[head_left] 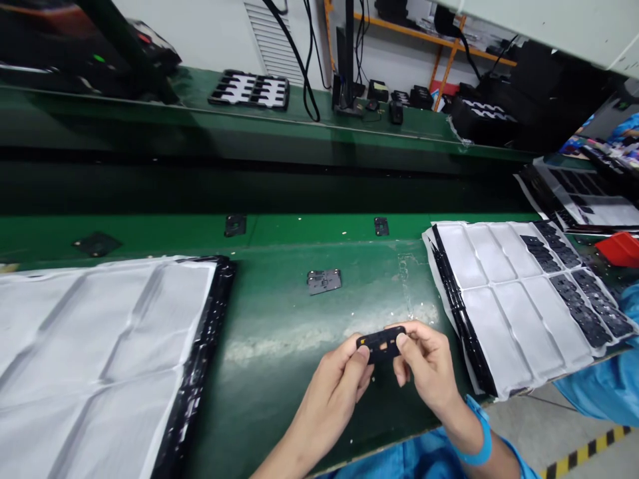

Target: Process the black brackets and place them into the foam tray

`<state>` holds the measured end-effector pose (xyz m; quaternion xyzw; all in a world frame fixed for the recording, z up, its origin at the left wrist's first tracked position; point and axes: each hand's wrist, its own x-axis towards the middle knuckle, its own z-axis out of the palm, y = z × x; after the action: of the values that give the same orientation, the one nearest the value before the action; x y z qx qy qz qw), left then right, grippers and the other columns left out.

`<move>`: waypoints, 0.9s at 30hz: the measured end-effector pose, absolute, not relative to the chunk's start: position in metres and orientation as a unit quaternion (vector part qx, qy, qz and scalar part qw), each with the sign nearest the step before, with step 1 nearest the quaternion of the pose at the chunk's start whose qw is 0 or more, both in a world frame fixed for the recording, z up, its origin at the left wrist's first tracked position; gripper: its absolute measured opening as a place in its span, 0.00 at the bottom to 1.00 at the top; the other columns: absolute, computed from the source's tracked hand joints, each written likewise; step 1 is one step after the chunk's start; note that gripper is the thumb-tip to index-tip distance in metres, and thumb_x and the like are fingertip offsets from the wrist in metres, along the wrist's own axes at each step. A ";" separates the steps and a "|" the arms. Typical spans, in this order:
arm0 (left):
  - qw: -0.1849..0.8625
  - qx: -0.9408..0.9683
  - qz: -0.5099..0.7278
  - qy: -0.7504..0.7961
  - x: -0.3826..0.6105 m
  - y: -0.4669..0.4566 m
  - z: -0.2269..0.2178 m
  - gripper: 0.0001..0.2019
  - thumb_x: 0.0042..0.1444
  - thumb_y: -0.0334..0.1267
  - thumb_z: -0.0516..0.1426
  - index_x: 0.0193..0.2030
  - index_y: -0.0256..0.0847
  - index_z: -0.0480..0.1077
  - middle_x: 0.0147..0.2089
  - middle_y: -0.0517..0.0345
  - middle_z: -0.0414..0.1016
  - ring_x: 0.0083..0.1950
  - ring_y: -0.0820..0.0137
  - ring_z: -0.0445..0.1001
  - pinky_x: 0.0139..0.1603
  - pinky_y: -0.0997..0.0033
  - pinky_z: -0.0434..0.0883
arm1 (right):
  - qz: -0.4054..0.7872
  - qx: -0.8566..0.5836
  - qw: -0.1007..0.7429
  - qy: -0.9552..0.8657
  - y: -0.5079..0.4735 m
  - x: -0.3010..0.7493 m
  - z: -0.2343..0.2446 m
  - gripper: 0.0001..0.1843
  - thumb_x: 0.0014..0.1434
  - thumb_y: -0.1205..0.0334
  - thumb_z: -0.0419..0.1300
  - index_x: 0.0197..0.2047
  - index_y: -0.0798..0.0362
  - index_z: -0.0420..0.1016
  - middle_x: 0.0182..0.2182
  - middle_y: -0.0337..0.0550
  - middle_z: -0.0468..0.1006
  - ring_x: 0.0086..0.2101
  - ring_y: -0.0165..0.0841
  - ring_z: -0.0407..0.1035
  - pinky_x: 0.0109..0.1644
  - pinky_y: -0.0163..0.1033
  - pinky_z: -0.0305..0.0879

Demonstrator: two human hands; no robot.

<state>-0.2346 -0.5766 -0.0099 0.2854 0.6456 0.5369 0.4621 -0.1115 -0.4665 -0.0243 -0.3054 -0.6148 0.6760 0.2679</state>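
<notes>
Between my two hands, above the green bench [279, 386], is a small black plastic part [382, 344] with cut-outs and a yellow spot near its left end. My left hand [342, 372] pinches its left end between thumb and fingers. At the other end, my right hand [429, 362] grips it the same way, with a blue band [479, 432] round the wrist. Just beyond the hands, a dark grey flat part [324, 281] lies on the bench.
A stack of trays covered in white sheet [150, 319] stands at the left. Another tray stack [509, 299], partly filled with black parts [582, 306], is at the right. Flat black parts [235, 225] lie along the back strip. A red bin [619, 249] and a co-worker's blue sleeve [594, 386] are at far right.
</notes>
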 end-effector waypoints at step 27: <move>0.445 0.270 0.605 0.602 -0.232 -0.579 -0.032 0.21 0.71 0.53 0.48 0.28 0.45 0.55 0.23 0.69 0.53 0.23 0.75 0.53 0.23 0.74 0.53 | 0.660 -0.306 0.273 -0.630 -0.479 -0.111 -0.029 0.17 0.71 0.49 0.62 0.42 0.55 0.82 0.15 0.36 0.76 0.14 0.30 0.70 0.19 0.31 0.70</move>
<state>-0.2320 -0.5787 -0.0324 0.2698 0.6019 0.6054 0.4454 -0.1110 -0.4787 -0.0288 -0.3060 -0.6299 0.6597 0.2726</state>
